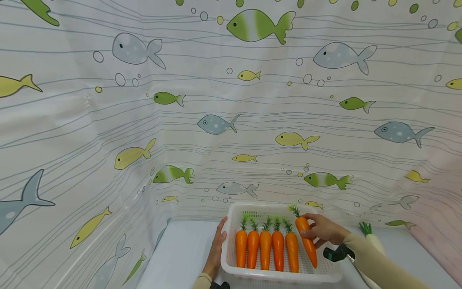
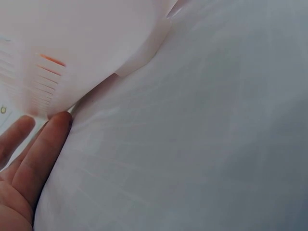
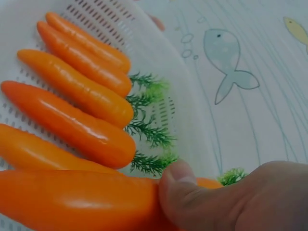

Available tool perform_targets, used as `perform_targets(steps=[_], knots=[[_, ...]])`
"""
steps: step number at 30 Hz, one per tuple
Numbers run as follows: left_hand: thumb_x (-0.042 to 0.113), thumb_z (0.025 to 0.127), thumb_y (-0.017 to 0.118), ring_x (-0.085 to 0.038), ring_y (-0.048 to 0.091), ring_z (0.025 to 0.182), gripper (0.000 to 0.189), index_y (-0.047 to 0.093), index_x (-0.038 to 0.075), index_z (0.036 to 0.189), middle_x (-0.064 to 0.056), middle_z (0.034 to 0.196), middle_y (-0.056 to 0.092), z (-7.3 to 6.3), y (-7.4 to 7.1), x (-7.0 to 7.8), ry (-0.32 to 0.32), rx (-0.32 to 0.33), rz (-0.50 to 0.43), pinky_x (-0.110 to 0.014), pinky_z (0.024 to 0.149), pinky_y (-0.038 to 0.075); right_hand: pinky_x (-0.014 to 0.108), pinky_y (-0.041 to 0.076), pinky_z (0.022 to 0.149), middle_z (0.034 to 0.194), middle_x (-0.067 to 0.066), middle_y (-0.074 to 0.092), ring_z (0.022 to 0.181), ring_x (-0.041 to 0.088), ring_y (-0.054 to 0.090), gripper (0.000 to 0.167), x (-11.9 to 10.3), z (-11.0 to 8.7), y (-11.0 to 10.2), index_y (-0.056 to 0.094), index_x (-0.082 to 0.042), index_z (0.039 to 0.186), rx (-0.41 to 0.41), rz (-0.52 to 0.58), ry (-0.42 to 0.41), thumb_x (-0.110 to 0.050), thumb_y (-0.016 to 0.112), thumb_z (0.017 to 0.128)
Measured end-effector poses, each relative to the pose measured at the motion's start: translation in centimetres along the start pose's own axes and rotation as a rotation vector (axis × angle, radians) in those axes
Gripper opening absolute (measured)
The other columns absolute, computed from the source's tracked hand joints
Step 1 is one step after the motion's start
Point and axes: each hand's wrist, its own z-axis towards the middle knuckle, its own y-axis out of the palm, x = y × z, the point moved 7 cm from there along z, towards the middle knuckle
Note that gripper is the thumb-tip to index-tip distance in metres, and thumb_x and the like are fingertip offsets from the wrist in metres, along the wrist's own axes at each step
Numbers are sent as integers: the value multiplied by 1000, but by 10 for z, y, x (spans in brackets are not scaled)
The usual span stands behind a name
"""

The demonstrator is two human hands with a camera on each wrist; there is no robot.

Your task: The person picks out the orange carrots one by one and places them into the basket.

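My right hand [image 1: 323,228] grips an orange carrot [image 1: 306,243] with a green leafy top. The carrot slants over the right part of a white perforated plastic basket [image 1: 281,275]. In the right wrist view, the thumb [image 3: 177,185] presses along the carrot's upper side. Several more carrots [image 1: 265,249] lie side by side in the basket, their leafy tops toward the far wall. At the basket's left side, my left hand [image 1: 216,247] touches the outer wall. Its fingers [image 2: 45,154] look fairly straight against the basket in the left wrist view.
A white radish [image 1: 375,243] with green stems lies right of the basket, partly behind the right forearm. The white table [image 1: 180,245] extends to both sides. A fish-printed sheet [image 1: 267,100] rises behind and around it.
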Motion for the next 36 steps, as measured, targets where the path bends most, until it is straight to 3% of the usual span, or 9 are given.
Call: perform_targets(steps=[8,17,23,29,36], knots=[[42,113,28,-45,27,157,61,19,24,171,-16,178,17,1,-1,-2,-5,10,23,-69,125,27,49,67,66,108,21,66,81,29,71,61,-6,-2,9,49,9,146,89,-140,36,-1,76,92],[41,113,27,-44,32,155,60,21,26,170,-15,177,20,2,-1,-6,-3,14,14,-69,123,31,41,65,59,104,19,64,75,26,67,60,-3,2,16,50,13,140,177,-288,86,0,79,89],[41,113,26,-43,33,154,60,20,26,170,-15,177,21,2,-1,-6,13,8,24,-70,122,32,39,64,55,95,16,61,74,27,65,48,1,7,20,54,9,129,197,-386,95,3,78,88],[41,113,27,-43,31,155,59,20,27,171,-14,177,20,2,-1,-5,4,3,6,-68,123,31,36,61,49,93,16,61,70,26,67,52,7,17,26,53,8,129,228,-484,108,6,80,85],[41,113,28,-43,32,155,60,20,26,171,-14,177,20,2,0,-5,-4,9,3,-68,123,32,32,60,49,88,14,62,68,23,64,45,7,20,29,59,6,114,281,-571,94,4,87,79]])
